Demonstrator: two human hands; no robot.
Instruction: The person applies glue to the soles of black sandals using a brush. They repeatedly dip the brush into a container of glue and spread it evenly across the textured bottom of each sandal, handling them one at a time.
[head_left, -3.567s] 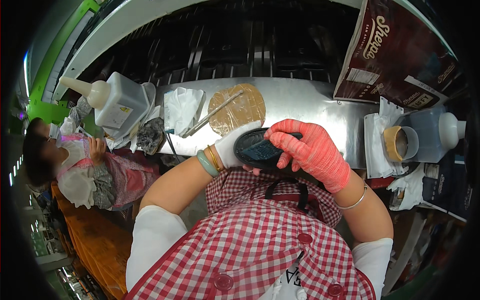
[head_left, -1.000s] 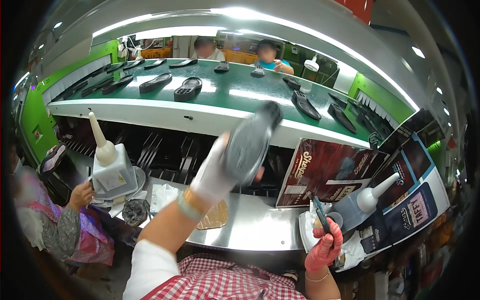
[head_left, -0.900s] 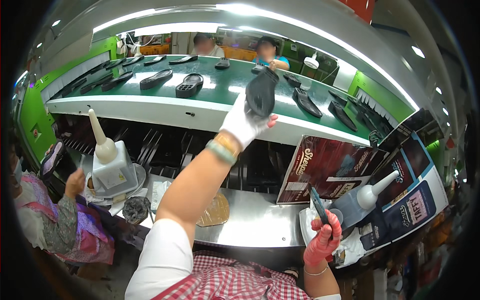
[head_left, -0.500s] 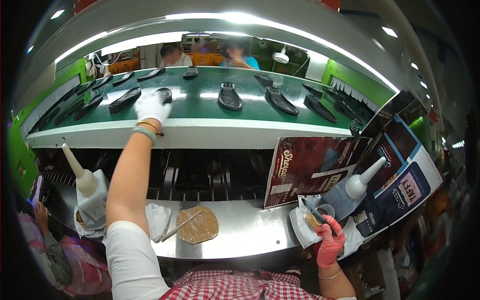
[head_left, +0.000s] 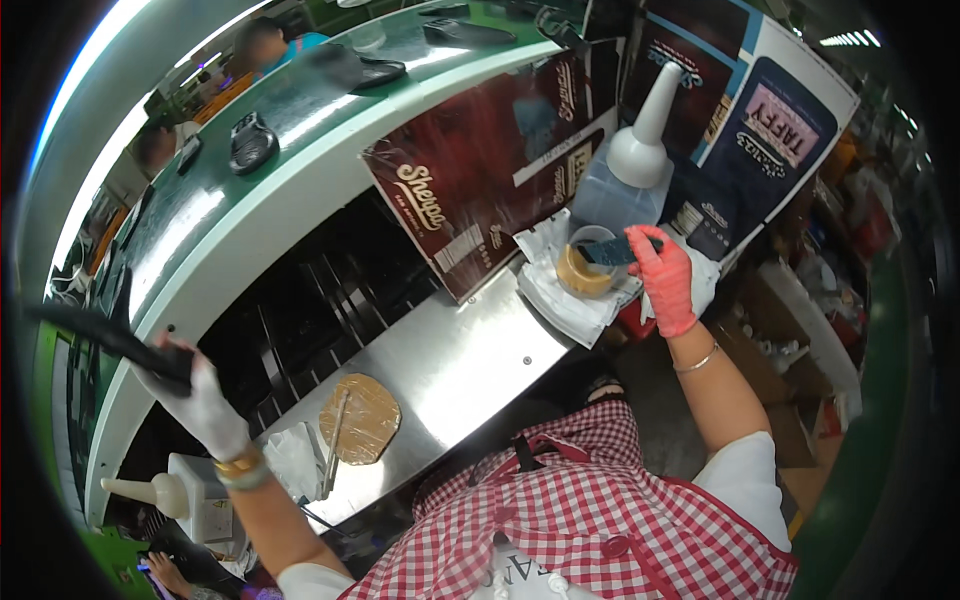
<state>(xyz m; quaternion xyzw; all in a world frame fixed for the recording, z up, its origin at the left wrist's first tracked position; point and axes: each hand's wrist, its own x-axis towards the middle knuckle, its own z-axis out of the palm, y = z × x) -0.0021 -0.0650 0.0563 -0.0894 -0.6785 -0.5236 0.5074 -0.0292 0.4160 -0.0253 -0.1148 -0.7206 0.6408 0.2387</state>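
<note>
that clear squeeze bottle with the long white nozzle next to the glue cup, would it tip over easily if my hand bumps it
Probably not easily: the squeeze bottle looks squat and wide-bodied under its tall white nozzle. It stands close against the upright cardboard sheets, which might stop a backward fall. Its plastic walls likely flex when gripped.

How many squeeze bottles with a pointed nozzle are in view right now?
2. One large squeeze bottle stands behind the glue cup, by the right hand. The other bottle sits at lower left, below the left hand. More may be hidden.
</note>
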